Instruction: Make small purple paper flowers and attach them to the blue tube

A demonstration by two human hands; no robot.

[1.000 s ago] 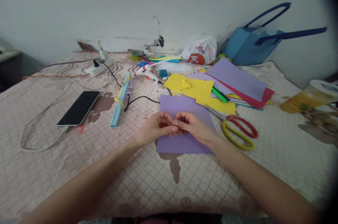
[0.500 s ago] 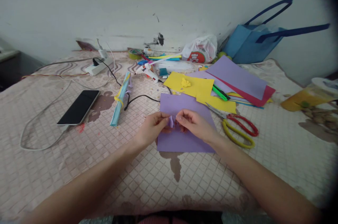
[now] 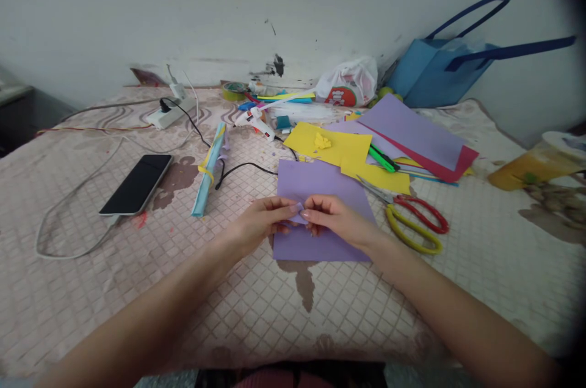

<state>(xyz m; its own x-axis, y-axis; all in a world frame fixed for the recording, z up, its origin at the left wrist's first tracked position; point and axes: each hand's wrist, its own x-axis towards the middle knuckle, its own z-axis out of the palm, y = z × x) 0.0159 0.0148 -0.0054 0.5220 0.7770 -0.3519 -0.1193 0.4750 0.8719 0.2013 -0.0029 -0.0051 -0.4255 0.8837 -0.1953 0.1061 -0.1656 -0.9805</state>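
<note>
Fingers and thumbs of the left hand (image 3: 263, 220) and right hand (image 3: 341, 223) pinch a small purple scrap (image 3: 298, 213) between them, center frame, above a purple sheet (image 3: 320, 249) on the desk (image 3: 247, 308). The step in hand appears to be shaping the scrap; the next move seems to call for a light, steady grip from both sides. Scissors (image 3: 390, 199) lie open just right of the sheet, a glue gun (image 3: 257, 125) at upper center. Half a second earlier, the left fingers held the scrap while the right fingertips stood just apart; now both meet it.
</note>
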